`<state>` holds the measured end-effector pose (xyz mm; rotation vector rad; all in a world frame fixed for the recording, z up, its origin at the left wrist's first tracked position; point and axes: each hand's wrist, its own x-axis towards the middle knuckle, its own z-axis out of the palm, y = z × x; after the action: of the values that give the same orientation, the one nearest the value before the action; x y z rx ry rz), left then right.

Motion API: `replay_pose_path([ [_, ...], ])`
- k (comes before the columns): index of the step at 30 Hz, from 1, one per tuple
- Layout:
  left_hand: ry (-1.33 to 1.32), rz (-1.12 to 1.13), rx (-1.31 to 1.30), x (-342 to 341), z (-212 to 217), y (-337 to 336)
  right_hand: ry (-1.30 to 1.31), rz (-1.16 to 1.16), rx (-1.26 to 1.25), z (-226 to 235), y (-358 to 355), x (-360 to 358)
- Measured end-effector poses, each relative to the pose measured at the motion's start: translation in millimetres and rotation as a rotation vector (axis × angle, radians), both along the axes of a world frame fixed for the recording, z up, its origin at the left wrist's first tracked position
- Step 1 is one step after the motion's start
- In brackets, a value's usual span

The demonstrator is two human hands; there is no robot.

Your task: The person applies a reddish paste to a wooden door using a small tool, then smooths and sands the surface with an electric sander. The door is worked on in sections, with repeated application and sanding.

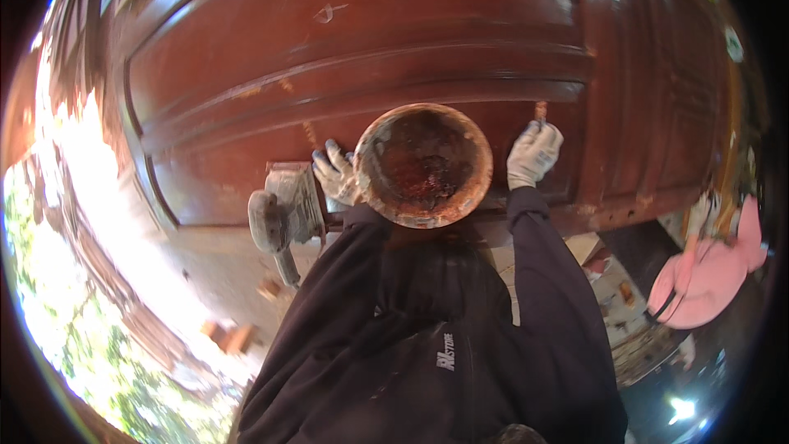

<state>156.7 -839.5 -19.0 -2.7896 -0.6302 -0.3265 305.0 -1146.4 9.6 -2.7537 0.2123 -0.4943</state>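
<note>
Reddish-brown panelled door (460, 25) filling the upper field of view

Right hand (534, 154), in a pale glove, is loosely curled: its fingers lie close together, their darkened tips at the lower end of a narrow orange-brown strip (541, 110) seen against the door. Whether the fingertips pinch anything cannot be told. Left hand (332, 173), likewise gloved, has its fingers spread apart; a round, stained bowl (388, 138) hides part of the palm, so it cannot be told whether this hand supports it. The bowl stands between the two hands, nearer the left, and contains lumpy, dark red-brown paste (437, 177). Just left of the left hand, at the door's near edge, is a dusty grey tool resembling a power sander (283, 212). Farther out, orange-brown patches (309, 133) and white chalk-like marks (331, 2) show on the panels. Dark sleeves (559, 271) lead to both hands. At far right is a person in pink (699, 288); at lower left, reddish blocks (230, 337) and bright foliage (99, 370).
</note>
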Motion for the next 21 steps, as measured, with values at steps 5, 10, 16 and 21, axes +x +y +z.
replay_pose_path([
  [5, -0.153, 0.26, -0.066, 4, -9, -10, 0.026, -0.013, -0.09, -1, 3, -2],
  [10, -0.15, 0.364, -0.152, 8, -5, -18, 0.069, -0.01, -0.08, -5, 2, -2],
  [16, -0.183, 0.394, -0.203, 14, 0, -25, 0.011, -0.001, -0.117, -16, -7, -3],
  [21, -0.16, 0.469, -0.26, 16, 5, -29, 0.046, 0.045, -0.122, -14, -5, -4],
])
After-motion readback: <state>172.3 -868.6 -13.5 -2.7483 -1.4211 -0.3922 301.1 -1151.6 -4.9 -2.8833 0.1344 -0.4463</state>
